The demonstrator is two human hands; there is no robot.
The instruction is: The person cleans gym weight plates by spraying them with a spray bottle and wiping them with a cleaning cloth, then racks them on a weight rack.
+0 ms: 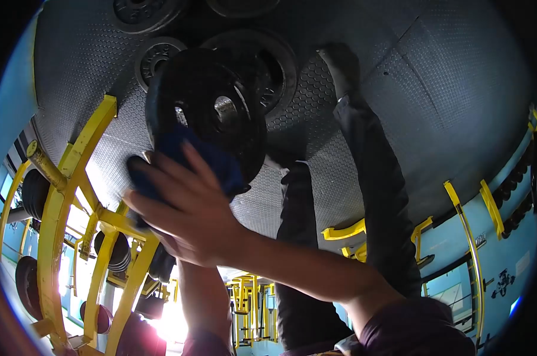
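A large black weight plate (206, 89) is tilted up off the floor in the upper middle. My right hand (188, 210) reaches across from the lower right, blurred, its fingers bent over a dark blue cloth (212, 160) against the plate's lower face. Behind it, my left hand (172, 244) is mostly hidden; its forearm rises from the bottom, and its fingers and what they touch cannot be made out.
Several more plates, including a small one (156, 59), lie on the textured black floor (446, 77). My legs extend at centre right. Yellow racks (58, 219) holding plates stand at the left. More yellow frames and light blue walls appear at the lower right.
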